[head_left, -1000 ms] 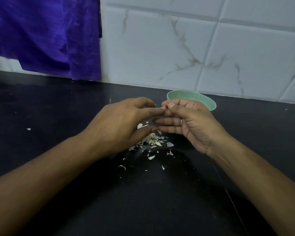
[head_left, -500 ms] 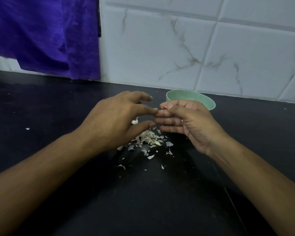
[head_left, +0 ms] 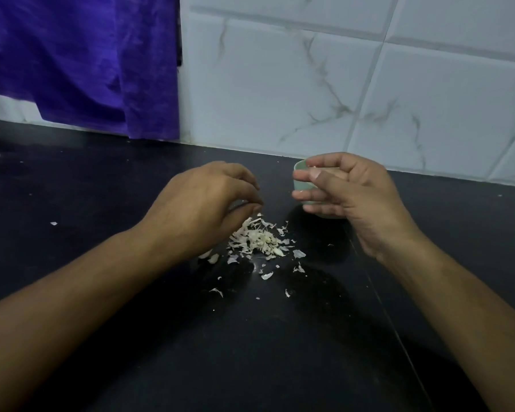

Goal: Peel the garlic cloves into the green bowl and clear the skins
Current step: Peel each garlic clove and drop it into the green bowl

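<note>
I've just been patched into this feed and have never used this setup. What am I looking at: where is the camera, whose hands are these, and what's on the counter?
No machine here: a person works bare-handed, and the one camera sits on their head, looking down. The left hand hovers with curled fingers over a pile of garlic skins on the black counter; whether it holds anything I cannot tell. The right hand, in front of the green bowl, seems to pinch a small pale piece, likely a clove. Behind: a purple cloth and tiled wall.
</note>
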`<control>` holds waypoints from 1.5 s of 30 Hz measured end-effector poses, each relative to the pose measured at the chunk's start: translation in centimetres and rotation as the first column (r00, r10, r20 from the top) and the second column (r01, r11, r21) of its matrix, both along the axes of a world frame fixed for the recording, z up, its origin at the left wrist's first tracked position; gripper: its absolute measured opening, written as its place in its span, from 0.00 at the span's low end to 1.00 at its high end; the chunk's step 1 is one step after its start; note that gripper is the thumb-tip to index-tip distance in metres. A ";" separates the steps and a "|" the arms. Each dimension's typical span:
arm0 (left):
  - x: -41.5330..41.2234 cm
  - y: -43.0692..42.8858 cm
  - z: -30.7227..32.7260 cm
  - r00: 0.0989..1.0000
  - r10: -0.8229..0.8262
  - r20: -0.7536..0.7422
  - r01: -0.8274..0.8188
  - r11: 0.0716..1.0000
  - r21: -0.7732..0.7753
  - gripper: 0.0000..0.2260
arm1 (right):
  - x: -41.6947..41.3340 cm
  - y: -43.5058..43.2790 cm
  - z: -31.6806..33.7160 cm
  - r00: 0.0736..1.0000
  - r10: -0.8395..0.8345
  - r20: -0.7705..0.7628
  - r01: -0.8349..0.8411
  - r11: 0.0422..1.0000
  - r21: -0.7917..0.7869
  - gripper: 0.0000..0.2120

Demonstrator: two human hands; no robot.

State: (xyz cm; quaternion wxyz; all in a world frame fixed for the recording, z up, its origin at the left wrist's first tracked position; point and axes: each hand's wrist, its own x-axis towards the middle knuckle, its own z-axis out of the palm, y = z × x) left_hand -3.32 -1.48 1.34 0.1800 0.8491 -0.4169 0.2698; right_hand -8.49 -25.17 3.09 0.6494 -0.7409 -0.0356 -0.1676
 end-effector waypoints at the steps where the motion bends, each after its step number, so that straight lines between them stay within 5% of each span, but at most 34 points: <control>1: 0.0 -0.1 0.1 0.999 0.016 -0.029 -0.017 0.999 -0.029 0.09 | 0.1 -0.2 0.0 0.999 -0.018 0.033 0.018 0.999 -0.026 0.05; 7: 0.2 -0.4 -0.3 0.979 -0.077 -0.187 0.037 0.977 -0.212 0.10 | 1.4 -3.6 0.4 0.900 -0.219 0.377 0.333 0.903 -0.271 0.04; 14: 0.1 -0.5 -0.3 0.949 -0.136 -0.283 0.064 0.966 -0.249 0.03 | 3.0 -6.4 -0.6 0.907 -0.295 0.301 0.406 0.800 -0.441 0.08; 24: 0.3 -0.3 -0.3 0.945 -0.093 -0.312 0.015 0.970 -0.244 0.02 | 2.7 -6.3 -0.2 0.874 -0.325 0.360 0.460 0.793 -0.400 0.08; 27: 0.5 0.0 0.0 0.937 -0.062 -0.344 -0.029 0.967 -0.252 0.07 | 1.7 -5.0 0.5 0.894 -0.236 0.381 0.379 0.853 -0.359 0.05; 30: 0.7 0.4 0.3 0.915 -0.013 -0.404 -0.076 0.976 -0.203 0.09 | 0.4 -2.1 0.3 0.963 0.021 0.269 0.106 0.888 -0.448 0.07; 34: 1.2 0.9 0.5 0.901 0.087 -0.426 -0.144 0.984 -0.104 0.13 | 0.0 0.9 -1.7 0.973 0.212 0.087 -0.094 0.714 -0.694 0.14; 38: 1.7 1.3 0.9 0.892 0.158 -0.423 -0.184 0.983 -0.020 0.27 | 0.5 1.8 -3.1 0.967 0.246 0.062 -0.100 0.595 -0.798 0.22; 41: 1.7 1.7 1.3 0.861 0.180 -0.475 -0.157 0.984 0.088 0.24 | 0.8 2.1 -3.8 0.976 0.216 0.013 -0.093 0.473 -0.876 0.30; 45: 1.6 2.5 1.9 0.786 0.173 -0.594 -0.032 0.970 0.240 0.14 | 1.1 2.7 -4.3 0.976 0.217 -0.008 -0.108 0.452 -0.885 0.16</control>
